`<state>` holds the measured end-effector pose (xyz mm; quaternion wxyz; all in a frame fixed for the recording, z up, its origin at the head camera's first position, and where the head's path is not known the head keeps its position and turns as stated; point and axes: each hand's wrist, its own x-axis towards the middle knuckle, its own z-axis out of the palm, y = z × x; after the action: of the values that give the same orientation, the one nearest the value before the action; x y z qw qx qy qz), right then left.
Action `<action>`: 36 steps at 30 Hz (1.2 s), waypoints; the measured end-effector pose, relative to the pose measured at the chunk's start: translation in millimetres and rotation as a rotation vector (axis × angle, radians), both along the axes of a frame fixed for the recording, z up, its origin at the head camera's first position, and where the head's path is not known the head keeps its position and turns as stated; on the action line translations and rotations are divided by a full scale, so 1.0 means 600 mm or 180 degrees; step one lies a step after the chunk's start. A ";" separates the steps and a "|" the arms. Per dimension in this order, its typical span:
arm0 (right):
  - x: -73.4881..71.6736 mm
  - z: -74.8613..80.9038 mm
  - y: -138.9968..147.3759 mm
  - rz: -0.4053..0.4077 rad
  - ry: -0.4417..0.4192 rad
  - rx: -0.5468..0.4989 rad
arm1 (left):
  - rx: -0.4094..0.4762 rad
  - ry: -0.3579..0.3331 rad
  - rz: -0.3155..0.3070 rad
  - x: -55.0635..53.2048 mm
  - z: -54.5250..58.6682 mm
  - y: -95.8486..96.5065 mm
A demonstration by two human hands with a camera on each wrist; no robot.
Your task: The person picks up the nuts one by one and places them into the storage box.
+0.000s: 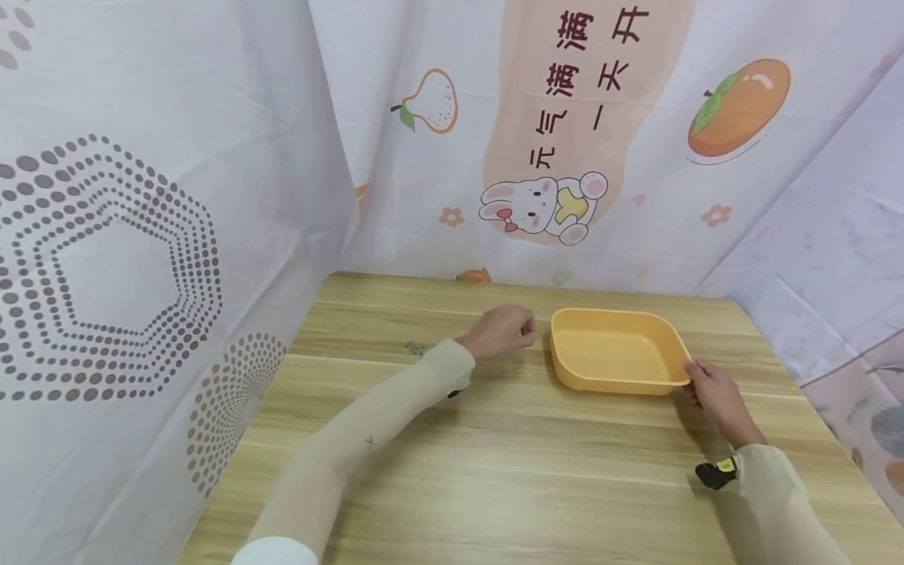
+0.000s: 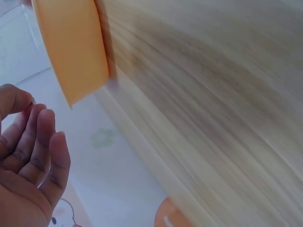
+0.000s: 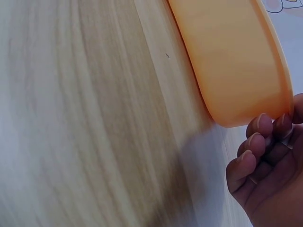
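A yellow-orange plastic tray [image 1: 621, 349] with raised walls stands on the wooden table. My right hand [image 1: 716, 396] grips its right front corner, thumb at the rim and fingers against the outer wall [image 3: 241, 61]. To the left of the tray, my left hand [image 1: 500, 331] is held above the table with fingers curled. In the left wrist view its thumb and forefinger pinch a small greyish piece [image 2: 33, 100], mostly hidden by the fingertips. Several tiny grey metal pieces [image 1: 415, 348] lie in a cluster on the table, beyond the left forearm.
The wooden table [image 1: 494, 479] meets a printed cloth [image 1: 417, 196] hanging at its back. More cloth hangs at the left [image 1: 141, 314] and right sides. A black band device [image 1: 716, 473] sits at the right wrist.
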<state>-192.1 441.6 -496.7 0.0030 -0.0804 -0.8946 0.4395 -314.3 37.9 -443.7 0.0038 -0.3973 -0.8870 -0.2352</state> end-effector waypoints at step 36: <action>-0.001 -0.003 -0.001 -0.0137 0.0056 -0.0044 | -0.0255 0.0320 -0.0360 0.042 -0.018 0.101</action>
<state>-192.4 441.0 -498.3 0.0197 -0.0957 -0.8896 0.4461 -289.0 98.3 -454.4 0.0192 -0.4579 -0.8705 -0.1792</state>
